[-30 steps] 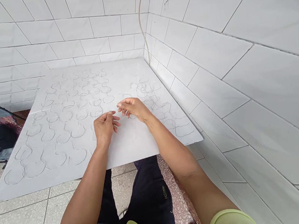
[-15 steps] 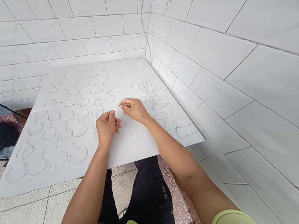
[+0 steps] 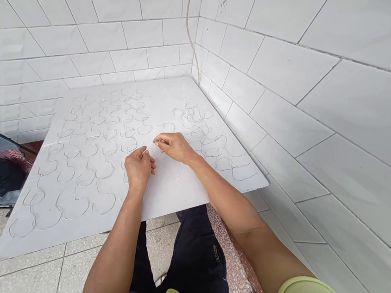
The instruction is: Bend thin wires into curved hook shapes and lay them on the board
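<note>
While L hand (image 3: 138,169) & R hand (image 3: 178,147) fingers (image 3: 164,138) pinch thin wire (image 3: 158,155) over board (image 3: 172,188), yellow txt (image 3: 217,253) on dark pants (image 3: 193,254) is too small to read.

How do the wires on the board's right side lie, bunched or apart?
Bunched: the wires overlap and cross one another on the board.
</note>
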`<move>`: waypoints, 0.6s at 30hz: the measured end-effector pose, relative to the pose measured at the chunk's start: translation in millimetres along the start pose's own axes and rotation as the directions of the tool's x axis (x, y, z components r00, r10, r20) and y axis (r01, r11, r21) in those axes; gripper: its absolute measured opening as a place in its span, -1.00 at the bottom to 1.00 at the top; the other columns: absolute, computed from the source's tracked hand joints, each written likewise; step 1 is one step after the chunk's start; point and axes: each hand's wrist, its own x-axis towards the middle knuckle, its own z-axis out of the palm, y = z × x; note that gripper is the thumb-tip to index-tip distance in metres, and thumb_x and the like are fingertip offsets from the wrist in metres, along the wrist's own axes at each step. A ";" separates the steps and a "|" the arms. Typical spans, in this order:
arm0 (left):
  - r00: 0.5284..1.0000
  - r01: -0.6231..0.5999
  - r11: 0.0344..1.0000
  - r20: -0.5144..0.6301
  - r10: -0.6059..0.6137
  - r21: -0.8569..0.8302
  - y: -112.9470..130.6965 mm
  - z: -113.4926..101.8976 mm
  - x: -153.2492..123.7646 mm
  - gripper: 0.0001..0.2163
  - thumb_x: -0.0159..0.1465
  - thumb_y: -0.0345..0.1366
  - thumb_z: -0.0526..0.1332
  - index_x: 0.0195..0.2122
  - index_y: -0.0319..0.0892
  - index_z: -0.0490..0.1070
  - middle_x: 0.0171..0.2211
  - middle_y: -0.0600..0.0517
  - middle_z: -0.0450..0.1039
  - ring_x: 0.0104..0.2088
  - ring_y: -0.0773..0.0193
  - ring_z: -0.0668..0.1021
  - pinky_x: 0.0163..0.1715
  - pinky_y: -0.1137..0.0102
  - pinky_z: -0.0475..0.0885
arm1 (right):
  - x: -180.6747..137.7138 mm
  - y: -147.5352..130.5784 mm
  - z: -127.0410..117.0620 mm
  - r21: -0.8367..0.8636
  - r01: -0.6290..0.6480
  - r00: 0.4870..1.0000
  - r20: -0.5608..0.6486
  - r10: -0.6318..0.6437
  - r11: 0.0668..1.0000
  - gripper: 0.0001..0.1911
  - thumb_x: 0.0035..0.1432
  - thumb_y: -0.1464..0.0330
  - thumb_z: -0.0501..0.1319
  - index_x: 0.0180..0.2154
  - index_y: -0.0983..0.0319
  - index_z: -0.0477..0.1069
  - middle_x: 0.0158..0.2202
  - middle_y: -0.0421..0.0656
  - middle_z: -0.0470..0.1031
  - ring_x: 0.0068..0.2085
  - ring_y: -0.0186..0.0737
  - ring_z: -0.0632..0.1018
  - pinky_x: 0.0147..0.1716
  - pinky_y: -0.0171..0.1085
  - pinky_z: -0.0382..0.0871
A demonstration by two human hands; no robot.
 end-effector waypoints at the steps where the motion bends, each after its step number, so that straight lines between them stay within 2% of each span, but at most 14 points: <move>1: 1.000 0.004 1.000 -0.003 -0.004 0.002 0.0 -0.2 -0.2 -0.65 0.33 -0.30 0.26 0.10 -0.32 0.54 -0.54 0.05 0.52 -0.71 0.34 0.43 -0.62 0.37 0.39 | -0.3 -0.5 -1.1 0.000 -0.004 1.000 0.002 0.004 1.000 -0.80 0.33 0.25 0.18 -0.26 0.16 0.55 -0.48 -0.25 0.41 -0.48 -0.34 0.36 -0.51 -0.33 0.21; 4: 1.000 0.019 1.000 -0.015 -0.019 0.020 0.1 -0.4 -1.2 -0.65 0.33 -0.33 0.22 0.10 -0.34 0.55 -0.54 0.05 0.51 -0.69 0.34 0.45 -0.63 0.38 0.40 | -1.2 -2.0 -5.0 -0.003 -0.006 1.000 -0.001 0.006 1.000 -0.79 0.32 0.28 0.17 -0.28 0.18 0.55 -0.47 -0.24 0.40 -0.50 -0.36 0.32 -0.54 -0.33 0.15; 8: 0.999 0.035 0.997 -0.005 -0.035 0.069 2.6 0.8 -4.2 -0.64 0.35 -0.34 0.19 0.13 -0.36 0.52 -0.52 0.07 0.50 -0.67 0.35 0.46 -0.62 0.39 0.43 | -1.1 -2.2 -8.6 -0.032 -0.031 0.999 0.010 0.031 0.999 -0.79 0.31 0.28 0.17 -0.27 0.20 0.55 -0.46 -0.23 0.40 -0.48 -0.35 0.32 -0.52 -0.33 0.18; 18: 0.999 -0.052 0.986 0.018 0.050 0.158 4.1 3.0 -7.8 -0.61 0.41 -0.30 0.13 0.19 -0.33 0.50 -0.50 0.08 0.50 -0.69 0.39 0.42 -0.59 0.39 0.42 | -0.8 -0.6 -12.0 -0.075 -0.043 0.998 0.048 0.047 0.996 -0.75 0.33 0.28 0.14 -0.22 0.20 0.58 -0.44 -0.20 0.46 -0.44 -0.32 0.39 -0.48 -0.33 0.24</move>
